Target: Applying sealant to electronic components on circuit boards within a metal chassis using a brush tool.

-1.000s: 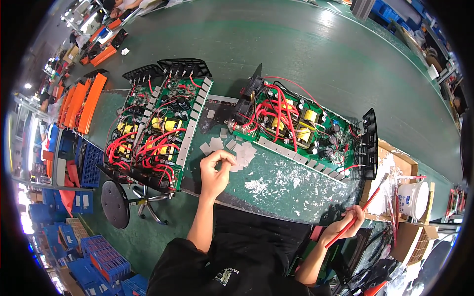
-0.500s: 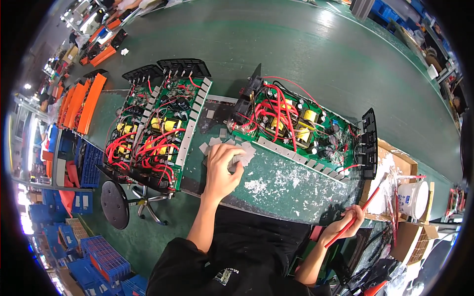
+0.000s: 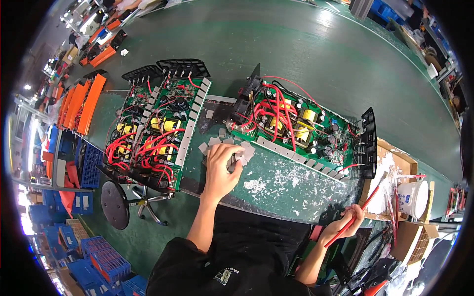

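My left hand (image 3: 219,170) is curled over a loose pile of thin grey square pads (image 3: 248,151) on the bench, thumb and fingertips closed on some of them. How many it grips is hidden under the fingers. In my right hand (image 3: 345,225) is a slim red stick (image 3: 365,201), slanting up to the right. Its far end reaches over a cardboard box (image 3: 406,159) smeared inside with white paste. Just beyond the pads lies a green circuit board (image 3: 249,134) with red wires, yellow coils and a pale metal strip along its near side.
Two more wired boards (image 3: 190,96) stand side by side at the left. A white tub (image 3: 414,200) lies by the box. White smears mark the bench top (image 3: 276,197). Orange casings (image 3: 89,106) are at the far left, with a round stool (image 3: 115,204) below the bench.
Almost nothing differs. The fingers of my left hand have shifted slightly over the grey pads, while my right hand keeps the red stick in nearly the same place.
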`<state>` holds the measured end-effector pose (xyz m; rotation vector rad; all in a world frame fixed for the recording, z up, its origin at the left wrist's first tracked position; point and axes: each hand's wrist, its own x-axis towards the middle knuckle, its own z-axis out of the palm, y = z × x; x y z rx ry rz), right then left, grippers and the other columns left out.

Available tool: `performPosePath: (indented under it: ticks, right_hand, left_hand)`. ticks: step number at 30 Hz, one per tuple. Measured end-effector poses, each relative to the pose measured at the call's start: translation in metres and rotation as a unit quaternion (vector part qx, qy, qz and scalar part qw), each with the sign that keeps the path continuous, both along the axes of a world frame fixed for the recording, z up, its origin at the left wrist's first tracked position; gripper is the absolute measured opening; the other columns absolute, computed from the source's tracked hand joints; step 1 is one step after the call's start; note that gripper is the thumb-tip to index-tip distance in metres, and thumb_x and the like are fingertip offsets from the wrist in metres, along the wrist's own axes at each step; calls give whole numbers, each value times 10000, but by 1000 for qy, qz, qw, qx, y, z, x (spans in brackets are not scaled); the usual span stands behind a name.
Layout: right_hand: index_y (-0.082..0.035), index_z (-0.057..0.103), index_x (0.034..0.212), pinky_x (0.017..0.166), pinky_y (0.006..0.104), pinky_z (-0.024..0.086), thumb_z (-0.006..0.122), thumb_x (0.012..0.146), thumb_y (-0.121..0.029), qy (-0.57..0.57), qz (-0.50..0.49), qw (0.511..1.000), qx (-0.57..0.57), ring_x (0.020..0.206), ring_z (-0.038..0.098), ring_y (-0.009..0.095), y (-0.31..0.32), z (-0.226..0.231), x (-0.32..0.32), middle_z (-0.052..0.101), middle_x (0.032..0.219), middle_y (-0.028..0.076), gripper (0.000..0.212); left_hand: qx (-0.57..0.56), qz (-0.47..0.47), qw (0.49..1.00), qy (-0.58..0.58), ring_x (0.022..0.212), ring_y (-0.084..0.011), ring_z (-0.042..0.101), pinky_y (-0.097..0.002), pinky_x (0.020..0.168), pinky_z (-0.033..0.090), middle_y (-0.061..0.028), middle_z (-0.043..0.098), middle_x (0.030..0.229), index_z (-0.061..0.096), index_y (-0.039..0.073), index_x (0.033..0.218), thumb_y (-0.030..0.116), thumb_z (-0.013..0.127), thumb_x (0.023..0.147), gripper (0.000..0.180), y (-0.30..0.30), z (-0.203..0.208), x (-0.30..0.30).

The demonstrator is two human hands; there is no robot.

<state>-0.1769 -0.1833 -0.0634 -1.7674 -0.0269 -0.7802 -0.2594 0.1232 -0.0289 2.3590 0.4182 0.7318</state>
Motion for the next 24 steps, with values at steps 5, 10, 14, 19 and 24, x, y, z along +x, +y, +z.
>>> performPosePath:
  ticks: [5,10,14,19,24]
  right_hand:
    - [5,540,932,570,224,374,453,858,30,0,5,1000,2,685,486,129,-4,-4,0,538,855,82,117]
    - [5,543,935,568,224,374,456,859,28,-4,0,1000,1,683,487,129,-2,-2,0,540,846,81,118]
    - [6,546,937,563,224,372,457,862,28,-11,-2,1000,4,678,485,126,-1,-3,1,539,834,79,119]
    - [5,547,942,555,222,369,449,865,26,-5,-1,1000,-3,673,482,123,-2,-3,1,538,832,81,126]
    - [4,547,942,554,221,368,446,864,26,-10,-1,1000,-8,670,478,122,-1,-3,0,535,827,81,129]
  left_hand:
    - [-27,4,1000,-6,866,-243,549,-343,835,388,-58,630,871,633,50,929,-35,644,685,258,0,-1,0]
    - [-30,10,999,-23,844,-230,557,-328,810,398,-56,634,839,644,41,881,-36,652,696,200,1,-5,0]
    - [-56,16,998,-22,831,-230,569,-315,791,411,-68,640,830,650,29,880,-31,658,708,182,3,-4,-1]
    - [-71,20,997,-38,823,-234,581,-318,785,423,-82,644,826,654,19,870,-25,660,727,150,4,-7,-2]
    - [-66,22,997,-46,816,-232,587,-315,777,433,-86,648,830,661,13,844,-21,664,737,113,4,-7,-2]
